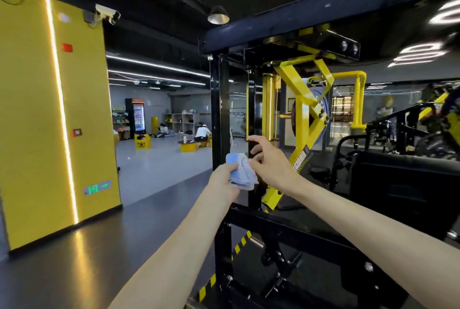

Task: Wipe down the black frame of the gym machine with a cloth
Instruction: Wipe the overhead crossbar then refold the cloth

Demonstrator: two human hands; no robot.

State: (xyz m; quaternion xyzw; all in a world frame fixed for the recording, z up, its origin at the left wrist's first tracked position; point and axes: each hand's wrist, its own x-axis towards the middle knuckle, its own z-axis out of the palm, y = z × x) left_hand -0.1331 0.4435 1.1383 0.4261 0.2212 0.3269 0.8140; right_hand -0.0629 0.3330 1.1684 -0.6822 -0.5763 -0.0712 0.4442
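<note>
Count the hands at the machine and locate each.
2. The left hand grips the blue cloth; the right hand touches the cloth's right side, by the black frame.

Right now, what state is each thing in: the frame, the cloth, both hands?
black frame: upright, glossy.
cloth: blue, bunched, held up; contact with the frame unclear.
left hand: grips the cloth.
right hand: fingers at the cloth's edge, pinch unclear.

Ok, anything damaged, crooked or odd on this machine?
Nothing stands out. The blue cloth sits bunched in the left hand, the right hand at its edge, beside the black frame; only a few pale specks mark the top beam.
</note>
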